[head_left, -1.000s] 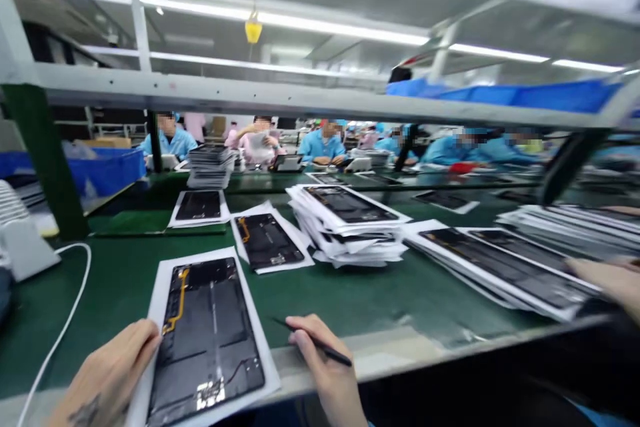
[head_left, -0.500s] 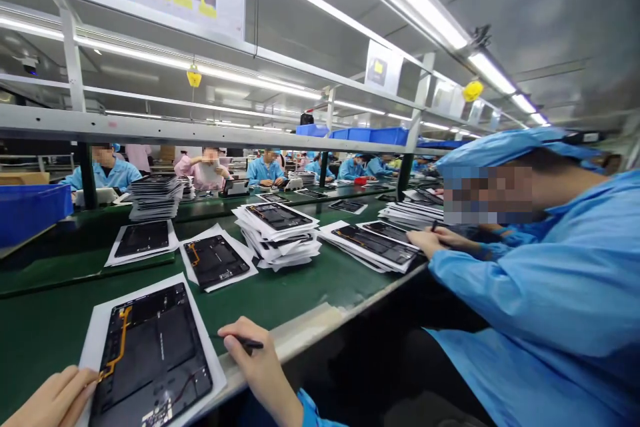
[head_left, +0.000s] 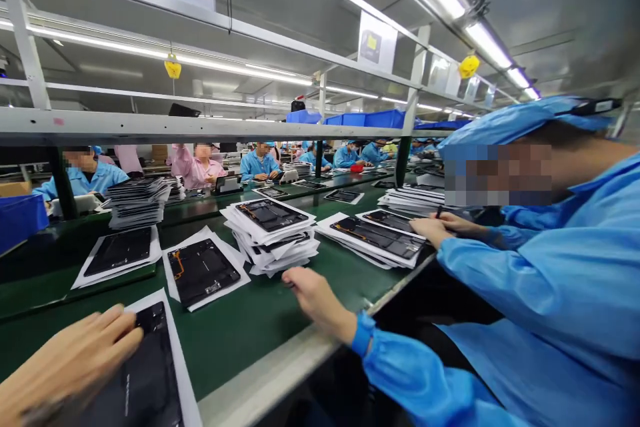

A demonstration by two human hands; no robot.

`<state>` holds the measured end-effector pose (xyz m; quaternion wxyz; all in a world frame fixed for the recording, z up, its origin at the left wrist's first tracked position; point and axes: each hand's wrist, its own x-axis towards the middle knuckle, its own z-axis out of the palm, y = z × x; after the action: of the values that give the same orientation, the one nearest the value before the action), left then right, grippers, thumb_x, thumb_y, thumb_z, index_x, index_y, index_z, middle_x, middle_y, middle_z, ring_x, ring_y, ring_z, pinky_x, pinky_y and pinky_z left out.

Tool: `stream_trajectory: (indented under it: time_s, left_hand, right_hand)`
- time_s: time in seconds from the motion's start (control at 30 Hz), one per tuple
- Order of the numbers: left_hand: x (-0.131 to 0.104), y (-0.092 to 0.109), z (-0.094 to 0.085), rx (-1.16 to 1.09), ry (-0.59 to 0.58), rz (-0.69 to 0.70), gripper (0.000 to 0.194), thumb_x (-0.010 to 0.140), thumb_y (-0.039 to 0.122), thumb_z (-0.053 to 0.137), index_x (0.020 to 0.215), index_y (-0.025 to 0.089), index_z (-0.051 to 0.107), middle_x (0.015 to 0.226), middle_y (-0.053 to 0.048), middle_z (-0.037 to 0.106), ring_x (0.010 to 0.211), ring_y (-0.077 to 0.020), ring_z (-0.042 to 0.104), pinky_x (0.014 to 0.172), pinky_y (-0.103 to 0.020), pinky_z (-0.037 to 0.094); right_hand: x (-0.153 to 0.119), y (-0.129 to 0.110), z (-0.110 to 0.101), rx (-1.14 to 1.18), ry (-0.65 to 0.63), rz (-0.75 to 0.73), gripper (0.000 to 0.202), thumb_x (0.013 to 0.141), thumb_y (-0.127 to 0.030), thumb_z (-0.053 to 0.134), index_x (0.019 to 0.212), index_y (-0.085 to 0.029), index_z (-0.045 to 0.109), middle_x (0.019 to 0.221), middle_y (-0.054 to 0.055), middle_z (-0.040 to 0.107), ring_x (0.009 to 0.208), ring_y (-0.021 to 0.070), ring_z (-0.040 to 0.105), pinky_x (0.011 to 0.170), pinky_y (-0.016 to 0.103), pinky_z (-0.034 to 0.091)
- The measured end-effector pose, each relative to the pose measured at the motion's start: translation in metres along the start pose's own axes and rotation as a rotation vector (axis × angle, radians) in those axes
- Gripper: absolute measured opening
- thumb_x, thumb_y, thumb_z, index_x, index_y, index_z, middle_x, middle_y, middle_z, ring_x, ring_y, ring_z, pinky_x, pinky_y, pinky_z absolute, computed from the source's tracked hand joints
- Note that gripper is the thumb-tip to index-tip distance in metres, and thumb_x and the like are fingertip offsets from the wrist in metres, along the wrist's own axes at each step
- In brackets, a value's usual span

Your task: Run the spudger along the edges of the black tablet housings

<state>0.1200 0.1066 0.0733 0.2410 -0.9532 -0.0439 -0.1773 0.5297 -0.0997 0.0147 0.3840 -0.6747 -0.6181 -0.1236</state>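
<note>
A black tablet housing lies on a white paper sheet at the lower left. My left hand is over its upper left part, fingers stretched and holding nothing; whether they touch it I cannot tell. The hand hides the orange flex cable. To the right, my right hand is closed above the green bench, in front of a stack of housings with paper between them. A small dark tip at its fingers matches the black pen-like tool held earlier; the rest is hidden. Another housing with an orange cable lies between.
A co-worker in blue sits close on the right, hands over more housings. A further housing and a tall stack stand at the left. A blue bin is at the far left. A metal shelf rail crosses above the bench.
My left hand has moved from the housing's lower left edge up over it. My right hand has moved right and away from the housing. The view has shifted slightly.
</note>
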Motion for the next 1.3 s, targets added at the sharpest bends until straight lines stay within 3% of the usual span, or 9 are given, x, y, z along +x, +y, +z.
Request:
stream_trajectory:
  time_s: [0.13,0.23,0.43,0.57,0.67,0.83,1.0,1.17,1.3]
  left_hand:
    - [0.174,-0.023,-0.012,0.171,0.242,0.335,0.027,0.082,-0.003,0.05,0.083,0.02,0.064,0.079,-0.004,0.064,0.069,-0.0179,0.056,0.063,-0.029,0.039]
    - [0.316,-0.044,-0.003,0.173,0.32,0.309,0.018,0.093,0.01,0.05,0.085,0.019,0.063,0.084,-0.008,0.063,0.079,-0.0219,0.056,0.071,-0.033,0.04]
    - [0.537,-0.081,-0.031,0.06,0.39,0.072,0.032,0.099,0.013,0.035,0.119,0.016,0.061,0.121,-0.018,0.058,0.112,-0.0324,0.054,0.094,-0.047,0.039]
    - [0.644,-0.095,-0.063,-0.042,0.362,-0.155,0.041,0.1,0.014,0.037,0.14,0.016,0.046,0.143,-0.021,0.044,0.12,-0.0345,0.054,0.094,-0.046,0.043]
    - [0.702,-0.096,-0.068,-0.114,0.276,-0.263,0.053,0.099,0.027,0.052,0.149,0.018,0.035,0.149,-0.022,0.039,0.116,-0.0335,0.06,0.091,-0.041,0.047]
    - [0.753,-0.084,-0.066,-0.188,0.146,-0.31,0.046,0.098,0.038,0.063,0.138,0.018,0.052,0.141,-0.014,0.052,0.116,-0.0276,0.061,0.097,-0.045,0.053]
    - [0.754,-0.072,-0.068,-0.206,0.115,-0.284,0.034,0.098,0.036,0.063,0.125,0.015,0.061,0.126,-0.01,0.062,0.11,-0.0236,0.064,0.094,-0.045,0.056]
    - [0.691,-0.079,-0.091,-0.176,0.172,-0.161,0.025,0.101,0.032,0.058,0.115,0.013,0.063,0.118,-0.008,0.063,0.097,-0.0179,0.064,0.087,-0.037,0.056]
    - [0.586,-0.092,-0.118,-0.138,0.239,-0.005,0.02,0.103,0.027,0.05,0.105,0.011,0.063,0.114,-0.006,0.058,0.08,-0.0107,0.055,0.079,-0.027,0.048]
  right_hand:
    - [0.011,0.093,-0.031,-0.221,0.067,0.216,0.027,0.098,-0.039,0.061,0.112,-0.016,0.065,0.109,0.006,0.068,0.094,0.0179,0.067,0.084,0.039,0.057]
    - [-0.005,0.126,-0.024,-0.338,-0.01,0.325,0.018,0.1,-0.03,0.058,0.109,-0.016,0.065,0.1,0.004,0.068,0.087,0.0166,0.066,0.08,0.036,0.056]
    - [-0.026,0.118,0.004,-0.452,-0.199,0.454,0.04,0.092,-0.001,0.041,0.117,-0.019,0.066,0.101,0.009,0.072,0.088,0.022,0.07,0.074,0.031,0.049]
    - [-0.021,0.103,0.001,-0.458,-0.268,0.485,0.053,0.082,0.005,0.042,0.119,-0.023,0.066,0.103,0.007,0.074,0.09,0.0242,0.072,0.074,0.031,0.051]
    - [-0.018,0.096,-0.005,-0.456,-0.28,0.477,0.059,0.078,0.007,0.043,0.119,-0.029,0.067,0.104,0.006,0.075,0.093,0.0243,0.073,0.074,0.031,0.052]
    - [-0.015,0.088,-0.01,-0.471,-0.27,0.452,0.058,0.079,0.007,0.047,0.118,-0.031,0.067,0.102,0.004,0.076,0.089,0.0207,0.074,0.072,0.029,0.055]
    - [-0.013,0.084,-0.006,-0.518,-0.316,0.493,0.035,0.089,-0.006,0.06,0.116,-0.027,0.066,0.102,0.004,0.074,0.089,0.0192,0.072,0.073,0.03,0.058]
    - [-0.012,0.083,-0.005,-0.518,-0.404,0.547,0.024,0.1,-0.036,0.06,0.118,-0.021,0.064,0.115,0.006,0.068,0.095,0.0167,0.067,0.083,0.035,0.059]
    - [-0.006,0.082,-0.011,-0.515,-0.471,0.568,0.031,0.098,-0.036,0.062,0.123,-0.018,0.062,0.12,0.008,0.066,0.101,0.0199,0.067,0.086,0.04,0.059]
